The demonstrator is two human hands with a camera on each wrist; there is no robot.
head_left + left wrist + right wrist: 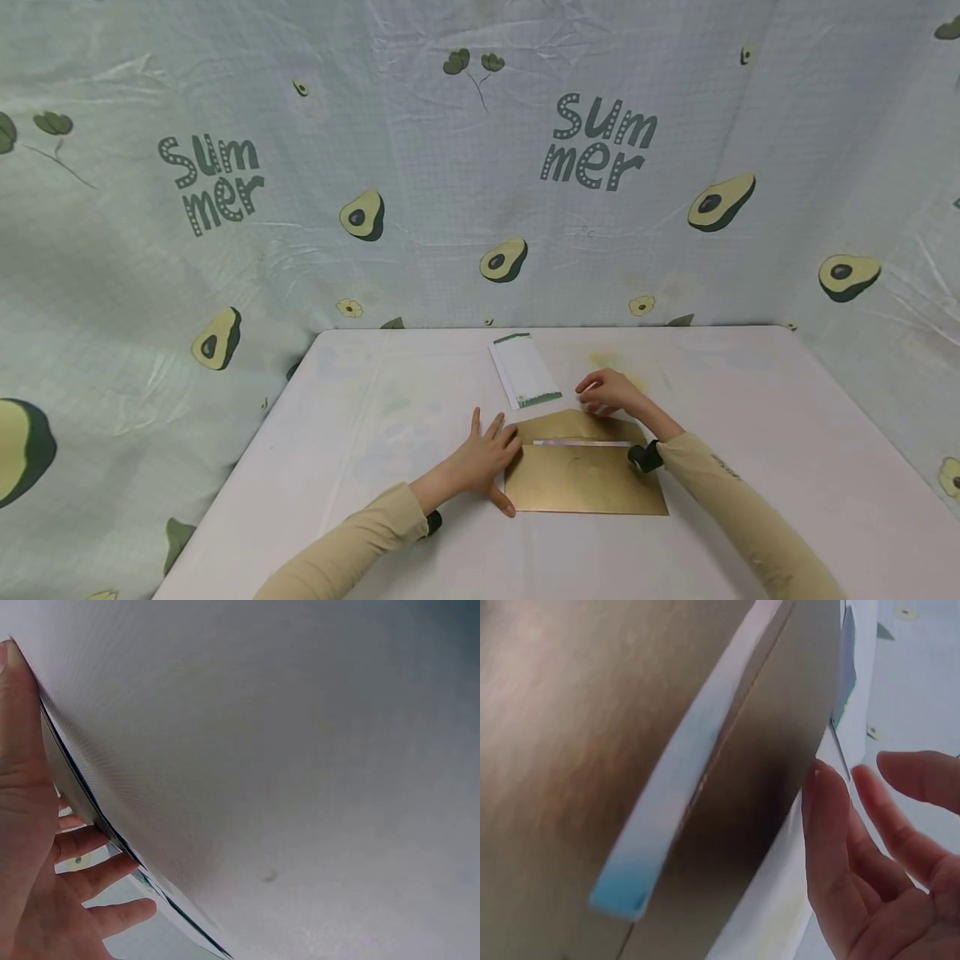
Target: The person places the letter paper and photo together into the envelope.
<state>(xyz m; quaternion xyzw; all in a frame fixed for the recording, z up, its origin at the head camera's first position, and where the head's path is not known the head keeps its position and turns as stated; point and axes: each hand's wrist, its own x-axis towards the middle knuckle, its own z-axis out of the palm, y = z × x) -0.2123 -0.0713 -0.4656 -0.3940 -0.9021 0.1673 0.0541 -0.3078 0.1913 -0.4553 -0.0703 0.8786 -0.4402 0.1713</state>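
Observation:
A gold envelope (585,483) lies on the table with its flap (573,425) folded open toward the back. Along its opening shows a strip of pale paper (581,442), bluish at one end (622,889) in the right wrist view. My left hand (483,458) rests at the envelope's left edge with fingers spread; in the left wrist view the hand (45,885) lies along that edge. At the flap's back edge is my right hand (609,393), fingers loosely bent; in the right wrist view the hand (877,877) touches the flap's edge with one finger.
A white paper with green printed ends (525,371) lies behind the envelope on the white table (375,467). Beyond the table's back edge hangs a pale curtain (427,150) with avocado prints.

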